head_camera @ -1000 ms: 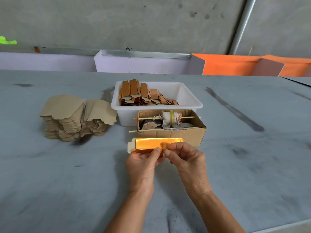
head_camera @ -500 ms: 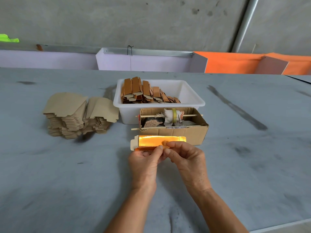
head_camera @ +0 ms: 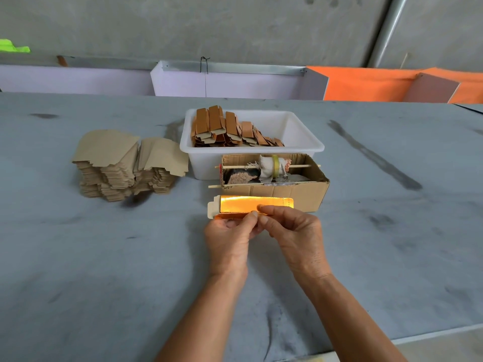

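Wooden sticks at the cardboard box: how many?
2. The rear stick spans the cardboard box through the cloth-wrapped roll; the front stick lies along its front wall, left end poking out. More could be hidden inside.

A small packaging workshop or factory workroom. A broad grey counter [head_camera: 104,270], scuffed and marked with dark smears, runs up to a bare concrete wall [head_camera: 209,24] with a metal pipe [head_camera: 386,30] rising along it. On the counter sit a tall stack of flat tan cardboard blanks [head_camera: 122,165], a white plastic tub [head_camera: 300,142] holding folded orange-brown cartons [head_camera: 227,129], and a rough corrugated cardboard box [head_camera: 287,192]. Lilac and orange bins [head_camera: 366,84] line the far edge.
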A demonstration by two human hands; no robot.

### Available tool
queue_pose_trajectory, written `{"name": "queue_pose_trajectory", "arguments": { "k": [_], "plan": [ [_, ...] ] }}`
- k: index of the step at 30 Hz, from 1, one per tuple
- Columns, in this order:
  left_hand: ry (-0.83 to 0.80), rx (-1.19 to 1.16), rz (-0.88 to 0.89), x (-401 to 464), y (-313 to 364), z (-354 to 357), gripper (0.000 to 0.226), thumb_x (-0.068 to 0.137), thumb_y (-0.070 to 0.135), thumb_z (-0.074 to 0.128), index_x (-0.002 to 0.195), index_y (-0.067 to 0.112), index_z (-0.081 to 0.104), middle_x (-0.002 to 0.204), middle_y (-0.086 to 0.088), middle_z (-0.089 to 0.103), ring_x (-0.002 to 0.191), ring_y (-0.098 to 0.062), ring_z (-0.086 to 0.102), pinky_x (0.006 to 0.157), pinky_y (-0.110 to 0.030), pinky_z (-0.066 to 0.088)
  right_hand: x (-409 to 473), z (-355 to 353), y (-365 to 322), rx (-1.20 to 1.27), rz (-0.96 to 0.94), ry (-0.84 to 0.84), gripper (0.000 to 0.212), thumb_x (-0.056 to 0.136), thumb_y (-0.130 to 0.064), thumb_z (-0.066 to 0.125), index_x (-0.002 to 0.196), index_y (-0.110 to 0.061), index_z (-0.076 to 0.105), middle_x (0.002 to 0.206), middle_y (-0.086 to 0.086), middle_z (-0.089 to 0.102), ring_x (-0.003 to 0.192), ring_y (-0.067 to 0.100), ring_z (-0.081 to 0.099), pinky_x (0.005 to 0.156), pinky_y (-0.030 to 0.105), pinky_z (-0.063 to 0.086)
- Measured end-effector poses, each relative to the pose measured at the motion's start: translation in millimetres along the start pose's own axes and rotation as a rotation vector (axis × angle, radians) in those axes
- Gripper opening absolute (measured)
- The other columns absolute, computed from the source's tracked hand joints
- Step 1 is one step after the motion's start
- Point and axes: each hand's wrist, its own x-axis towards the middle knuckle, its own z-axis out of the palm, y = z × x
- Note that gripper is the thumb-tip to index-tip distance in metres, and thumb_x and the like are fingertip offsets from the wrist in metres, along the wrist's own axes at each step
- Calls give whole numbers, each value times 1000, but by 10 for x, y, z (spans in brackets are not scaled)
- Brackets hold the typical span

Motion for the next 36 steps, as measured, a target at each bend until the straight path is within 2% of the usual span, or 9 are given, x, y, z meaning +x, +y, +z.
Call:
{"name": "queue_pose_trajectory", "arguments": {
  "k": [5,10,15,19,24,27,31,34,36],
  "plan": [
    [3,3,-3,-3,8,5,21,80,-16,60,77,4,65,62,-1,70,58,-12,67,59,-28,58,1,3,-5,-27,14,6,19,78,-3,72,91,-17,74,83,-2,75,79,8,69,71,17,52],
    [8,-10,-17,-21,28,14,23,80,-17,59,74,5,65,60,-1,69,56,-12,65,59,-27,58,12,5,-15,-68,27,6,20,78,-6,73,88,-22,74,81,-5,74,71,-1,66,67,13,49],
    [-35,-45,-79,-19,39,-15,20,81,-13,58,79,5,66,76,-11,68,71,-22,66,65,-30,59,34,-52,-55,-147,20,-44,26,77,-5,74,86,-29,73,70,-12,72,64,-3,63,62,11,46],
    [-87,-65,-145,1,50,-9,18,84,-9,56,81,6,65,79,-11,68,72,-23,65,61,-27,58,25,-96,-68,-173,36,-85,25,77,-6,75,94,-24,72,57,-12,65,55,-3,56,58,11,44],
    [-89,-111,-210,-16,45,12,14,84,-4,58,79,7,65,76,-10,69,69,-22,66,64,-26,58,14,-124,-95,-182,25,-76,24,77,-5,74,97,-18,74,65,-10,69,59,-2,60,61,13,46],
    [-50,-139,-233,-27,55,40,7,81,0,65,83,7,65,77,-11,68,66,-22,66,60,-27,58,-3,-151,-126,-208,11,-105,25,78,-4,73,96,-20,74,68,-6,71,60,-1,60,62,13,45],
    [-3,-93,-298,-20,42,63,24,76,1,70,99,0,64,86,-13,68,64,-18,68,53,-22,55,-13,-188,-160,-270,-4,-132,26,79,-6,73,99,-22,74,66,-9,71,59,-1,61,62,14,44],
    [14,-57,-345,19,35,53,37,75,1,72,110,-6,62,93,-15,66,70,-19,64,57,-20,56,-13,-204,-173,-310,-24,-127,26,79,-7,73,96,-27,74,52,-17,61,48,-1,51,53,11,39],
    [37,-60,-366,44,33,48,39,74,1,72,112,-6,62,90,-13,65,69,-17,62,57,-18,55,-9,-200,-177,-314,-24,-124,27,79,-7,73,94,-30,73,49,-16,57,46,0,46,51,13,38]
  ]
}}
